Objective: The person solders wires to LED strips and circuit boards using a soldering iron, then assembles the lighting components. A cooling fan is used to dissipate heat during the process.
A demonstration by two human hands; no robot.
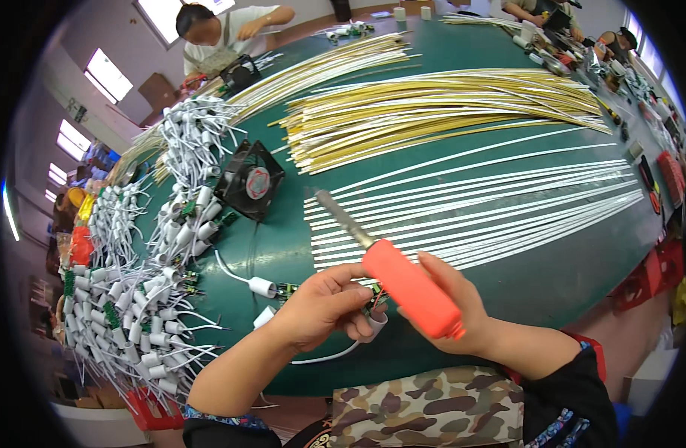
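Note:
My right hand [466, 302] grips a soldering iron [410, 287] by its thick red handle. The metal barrel slants up to the left, its tip over the left ends of a row of thin white strips [462, 216]. Between thumb and fingers, my left hand [313, 308] pinches a small green circuit board [376, 299] just below the handle. A white cylindrical cap [374, 328] hangs under that board, and a white wire trails left from it. Beside my left hand lies another white cap [262, 287] with a wire and a board at its end.
Heaps of white caps with wires [134, 321] cover the table's left side. A black fan [252, 181] stands near them. A bundle of yellow and white strips [440, 108] lies beyond the row. Across the table [283, 377] a co-worker [223, 41] sits; tools clutter the far right.

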